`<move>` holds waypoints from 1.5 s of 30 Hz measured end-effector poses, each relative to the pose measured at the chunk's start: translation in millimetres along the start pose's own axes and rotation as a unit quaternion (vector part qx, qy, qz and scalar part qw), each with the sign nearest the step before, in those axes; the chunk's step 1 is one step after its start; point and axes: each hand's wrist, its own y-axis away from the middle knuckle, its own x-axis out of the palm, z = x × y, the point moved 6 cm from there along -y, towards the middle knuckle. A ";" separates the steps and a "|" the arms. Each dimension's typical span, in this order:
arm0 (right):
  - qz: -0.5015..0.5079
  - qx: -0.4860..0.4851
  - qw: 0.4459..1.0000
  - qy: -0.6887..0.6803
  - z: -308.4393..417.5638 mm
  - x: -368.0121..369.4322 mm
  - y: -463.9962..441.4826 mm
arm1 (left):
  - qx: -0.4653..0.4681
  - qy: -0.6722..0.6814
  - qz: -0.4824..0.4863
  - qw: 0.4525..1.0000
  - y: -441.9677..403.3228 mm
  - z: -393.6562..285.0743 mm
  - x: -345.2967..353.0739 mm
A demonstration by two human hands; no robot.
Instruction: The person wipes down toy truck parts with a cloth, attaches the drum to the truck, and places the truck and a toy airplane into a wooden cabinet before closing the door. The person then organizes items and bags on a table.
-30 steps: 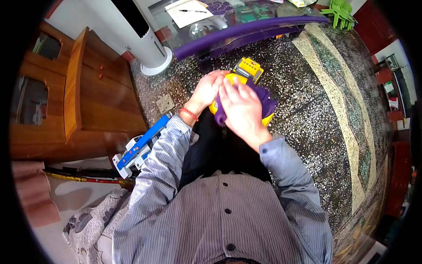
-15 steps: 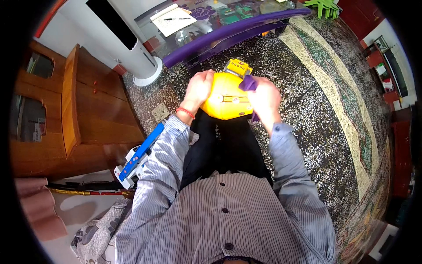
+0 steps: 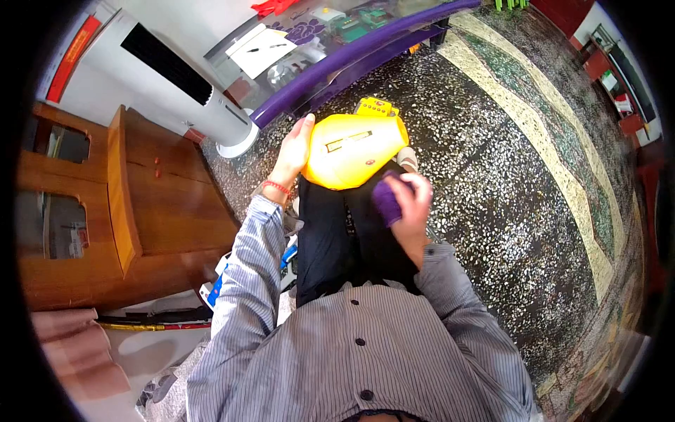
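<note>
A yellow plastic drum-shaped toy part (image 3: 337, 163), tapered toward both ends and with a dark-edged slot, is tilted above my thighs. My left hand (image 3: 294, 148) grips its left end, the thumb up along the edge. My right hand (image 3: 413, 207) is closed around a bunched purple cloth (image 3: 386, 200), just below and right of the part and apart from it. Behind the part shows a smaller yellow studded piece (image 3: 377, 107); I cannot tell whether the two are joined.
A glass-topped table with a purple edge (image 3: 337, 62) stands ahead, bearing a notepad (image 3: 260, 53) and pen. To the left are a white tower appliance (image 3: 228, 123) and a wooden cabinet (image 3: 169, 190). A blue-and-white toy (image 3: 216, 285) is partly hidden by my left sleeve.
My right hand has come off the yellow part and moved down toward me with the purple cloth. The part has turned, its right end now uncovered, and my left hand still grips it.
</note>
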 end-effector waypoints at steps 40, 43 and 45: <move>0.044 -0.061 0.994 -0.075 19.6 57.8 -58.0 | 0.063 0.110 0.114 0.985 11.4 -33.3 11.2; 0.032 -0.021 0.995 -0.095 0.7 50.0 -40.3 | 0.023 0.146 0.127 0.981 11.2 -37.4 12.3; -0.073 0.072 0.989 -0.105 -42.1 40.0 -34.9 | 0.012 0.206 0.139 0.968 8.4 -30.9 9.4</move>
